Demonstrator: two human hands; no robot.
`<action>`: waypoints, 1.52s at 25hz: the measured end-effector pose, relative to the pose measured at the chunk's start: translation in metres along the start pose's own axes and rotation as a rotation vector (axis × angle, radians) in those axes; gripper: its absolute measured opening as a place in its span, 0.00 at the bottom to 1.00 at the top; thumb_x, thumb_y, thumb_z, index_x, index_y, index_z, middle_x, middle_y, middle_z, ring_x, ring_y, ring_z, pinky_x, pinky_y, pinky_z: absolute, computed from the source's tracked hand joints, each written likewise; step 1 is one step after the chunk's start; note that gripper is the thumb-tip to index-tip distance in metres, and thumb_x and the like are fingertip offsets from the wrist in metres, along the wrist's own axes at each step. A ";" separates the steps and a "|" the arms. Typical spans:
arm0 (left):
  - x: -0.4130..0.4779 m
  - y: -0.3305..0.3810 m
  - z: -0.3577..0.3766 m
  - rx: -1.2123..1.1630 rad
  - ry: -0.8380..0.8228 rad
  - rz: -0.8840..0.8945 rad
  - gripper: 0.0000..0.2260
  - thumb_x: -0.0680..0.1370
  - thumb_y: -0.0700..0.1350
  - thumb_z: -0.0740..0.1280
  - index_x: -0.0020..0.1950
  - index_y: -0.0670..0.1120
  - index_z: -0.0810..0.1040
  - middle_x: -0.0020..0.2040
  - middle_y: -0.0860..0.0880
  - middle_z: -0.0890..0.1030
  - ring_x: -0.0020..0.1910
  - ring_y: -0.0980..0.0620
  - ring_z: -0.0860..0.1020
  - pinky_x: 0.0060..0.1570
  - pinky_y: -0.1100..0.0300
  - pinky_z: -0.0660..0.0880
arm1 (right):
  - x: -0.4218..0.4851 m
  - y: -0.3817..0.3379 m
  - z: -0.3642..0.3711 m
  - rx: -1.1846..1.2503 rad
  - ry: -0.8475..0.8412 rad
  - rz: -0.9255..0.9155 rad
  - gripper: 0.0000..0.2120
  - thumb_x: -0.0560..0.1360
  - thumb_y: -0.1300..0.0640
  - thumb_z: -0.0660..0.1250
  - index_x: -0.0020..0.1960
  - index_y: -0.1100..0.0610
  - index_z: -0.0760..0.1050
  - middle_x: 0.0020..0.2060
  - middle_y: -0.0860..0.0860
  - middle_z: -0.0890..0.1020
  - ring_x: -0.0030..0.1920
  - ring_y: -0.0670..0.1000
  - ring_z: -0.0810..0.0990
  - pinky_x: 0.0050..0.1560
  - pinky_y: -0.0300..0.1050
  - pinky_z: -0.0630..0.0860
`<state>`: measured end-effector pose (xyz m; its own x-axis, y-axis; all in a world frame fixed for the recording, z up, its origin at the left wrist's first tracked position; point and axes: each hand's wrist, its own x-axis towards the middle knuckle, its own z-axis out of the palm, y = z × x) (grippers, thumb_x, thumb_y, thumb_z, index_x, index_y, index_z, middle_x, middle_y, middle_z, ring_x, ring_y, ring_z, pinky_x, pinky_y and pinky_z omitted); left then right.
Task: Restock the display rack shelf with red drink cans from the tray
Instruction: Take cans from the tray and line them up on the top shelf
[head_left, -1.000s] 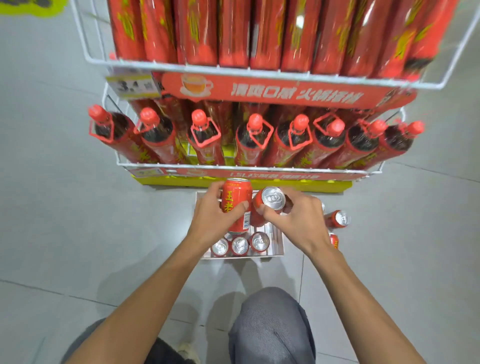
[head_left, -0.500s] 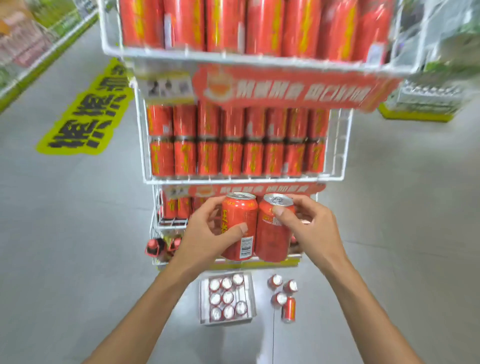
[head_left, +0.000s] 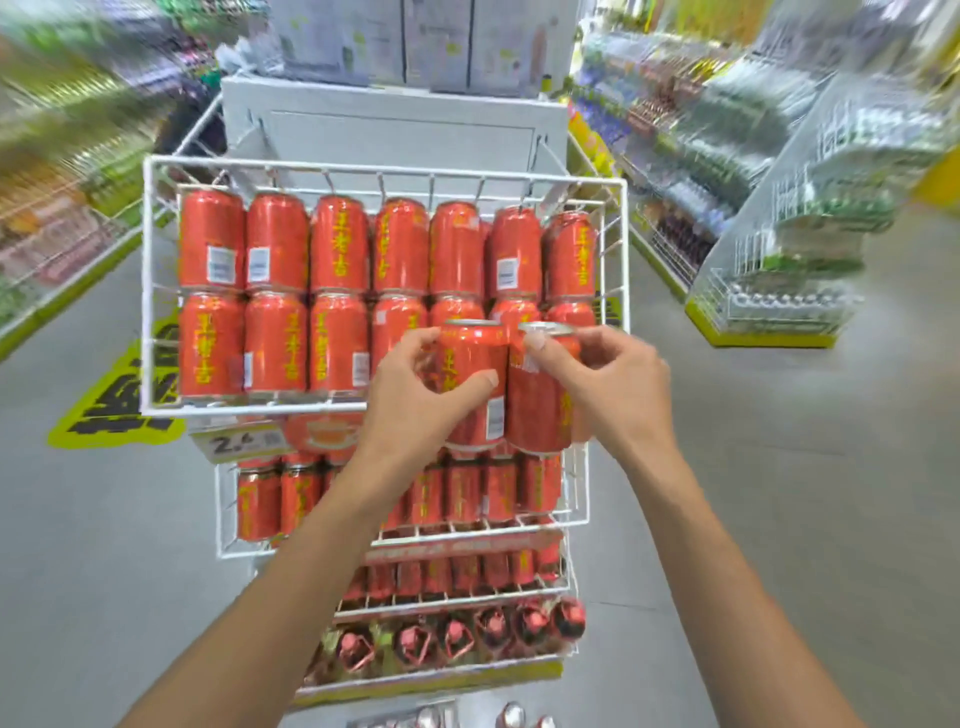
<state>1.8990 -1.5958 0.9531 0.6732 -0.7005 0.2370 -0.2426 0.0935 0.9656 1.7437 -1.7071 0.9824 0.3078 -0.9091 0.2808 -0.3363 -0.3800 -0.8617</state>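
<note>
My left hand grips one upright red drink can and my right hand grips a second red can beside it. Both cans are held side by side in front of the right end of the white wire top shelf of the display rack. That shelf holds two stacked rows of red cans. The tray shows only as a sliver with can tops at the bottom edge, on the floor below the rack.
Lower wire shelves hold more red cans, and red bottles sit near the base. Loose cans lie on the floor right of the tray. Blurred store shelving lines both sides. A yellow floor sticker lies at the left.
Both hands have risen with their cans from the tray at floor level, past the lower shelves, up to the top shelf. The view has tilted upward with them.
</note>
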 end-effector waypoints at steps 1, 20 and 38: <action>0.015 0.005 0.015 0.023 0.032 0.011 0.25 0.67 0.50 0.81 0.61 0.47 0.79 0.50 0.54 0.86 0.48 0.63 0.84 0.51 0.64 0.78 | 0.018 -0.002 -0.005 -0.062 0.028 -0.004 0.28 0.63 0.25 0.74 0.43 0.50 0.85 0.36 0.45 0.87 0.43 0.47 0.86 0.49 0.52 0.82; 0.047 0.005 0.094 0.368 0.175 -0.021 0.23 0.71 0.59 0.77 0.60 0.53 0.74 0.50 0.57 0.79 0.50 0.54 0.76 0.50 0.59 0.72 | 0.067 0.040 -0.003 -0.580 -0.034 -0.096 0.20 0.76 0.36 0.71 0.56 0.51 0.77 0.47 0.52 0.84 0.51 0.60 0.84 0.45 0.52 0.79; 0.042 0.008 0.115 0.634 0.233 0.075 0.29 0.71 0.65 0.74 0.59 0.47 0.70 0.50 0.48 0.79 0.49 0.44 0.80 0.47 0.49 0.78 | 0.066 0.060 -0.021 -0.524 0.024 -0.232 0.20 0.77 0.38 0.72 0.63 0.48 0.79 0.46 0.50 0.75 0.45 0.54 0.80 0.45 0.48 0.76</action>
<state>1.8449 -1.7060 0.9584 0.7542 -0.5309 0.3864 -0.6095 -0.3469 0.7129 1.7247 -1.7932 0.9579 0.4077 -0.7932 0.4524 -0.6605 -0.5983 -0.4537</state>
